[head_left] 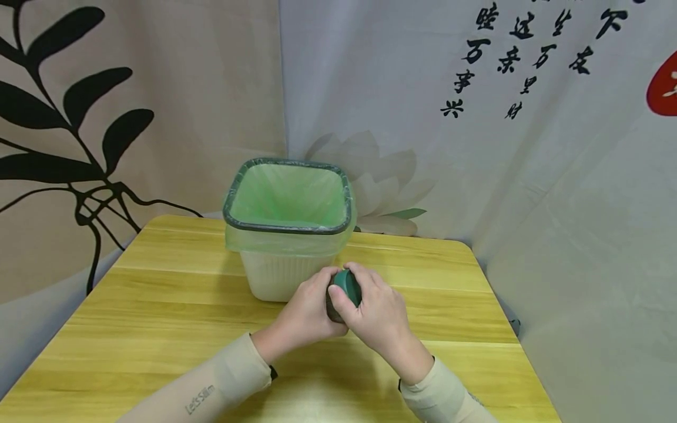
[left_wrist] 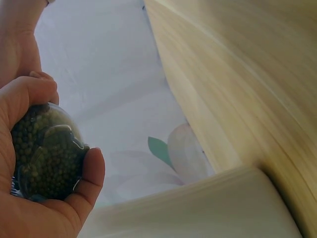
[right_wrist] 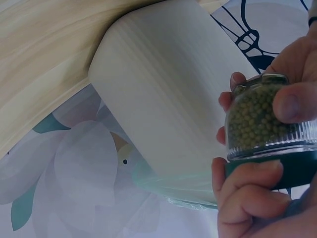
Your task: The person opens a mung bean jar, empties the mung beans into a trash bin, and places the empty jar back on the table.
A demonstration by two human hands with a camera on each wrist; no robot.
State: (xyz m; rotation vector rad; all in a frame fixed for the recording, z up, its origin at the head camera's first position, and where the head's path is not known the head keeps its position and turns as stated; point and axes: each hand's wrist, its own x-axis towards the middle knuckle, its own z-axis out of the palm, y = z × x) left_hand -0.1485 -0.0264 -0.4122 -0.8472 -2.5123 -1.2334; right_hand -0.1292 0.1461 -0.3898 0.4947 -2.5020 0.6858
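The left hand (head_left: 305, 311) curls round the clear body of a small jar (right_wrist: 262, 121), thumb and fingertips pressed to its sides, while the right hand (head_left: 376, 311) wraps its fingers over the dark green lid (head_left: 347, 286) at the top. The jar is held between both hands just above the desk (head_left: 158, 294), close in front of the bin (head_left: 288, 235).

The jar is packed nearly full with small round green beans (left_wrist: 47, 153), so it probably has some heft for its size and a settled, steady weight that will not slosh. Its wall looks like hard, glossy clear plastic or glass; I cannot tell which. It is smooth and likely slippery under bare fingers. A ribbed band runs just under the lid, and the lid itself looks matte and rigid, so those two give the surest purchase: one hand round the belly, the other on the lid's rim.

The bin is squarish with rounded corners and softly ribbed, cream-coloured walls, stiff plastic by the look of it. A thin, translucent green liner (head_left: 288, 197) is folded over its dark rim, limp and crinkly. The desk is pale yellow wood grain, smooth and flat. Printed fabric backdrops (head_left: 529, 176) hang behind, soft and creased.
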